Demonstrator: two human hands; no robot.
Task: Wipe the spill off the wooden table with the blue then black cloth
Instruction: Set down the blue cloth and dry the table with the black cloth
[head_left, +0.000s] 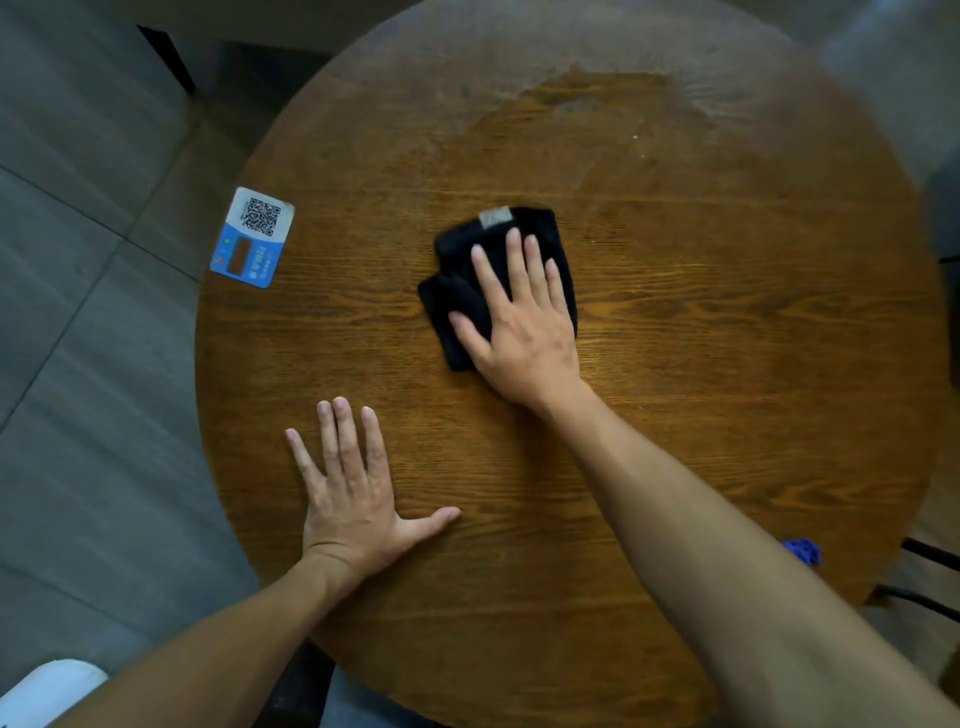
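Two bare forearms reaching in from six o'clock over one round wooden tabletop (675, 322). Nearest, at about seven o'clock, one left hand (353, 493) lying flat, palm down, all five fingers spread, its grip open and touching nothing but wood. At about four o'clock, near the rim, one small scrap of blue cloth (804, 551) peeking out from behind the right forearm, mostly hidden. Near the centre, one right hand (519, 322) pressing flat on one black cloth (457, 291), fingers extended toward twelve o'clock, its grip open, palm bearing down rather than pinching. Black cloth lying folded on the wood, one pale label (496, 217) showing at its far edge. At about ten o'clock, one blue-and-white card (253, 236) with a QR code overhanging the rim. Farthest, toward twelve o'clock, one broad dull wet-looking patch (597, 93) spreading across the grain, well apart from the black cloth.
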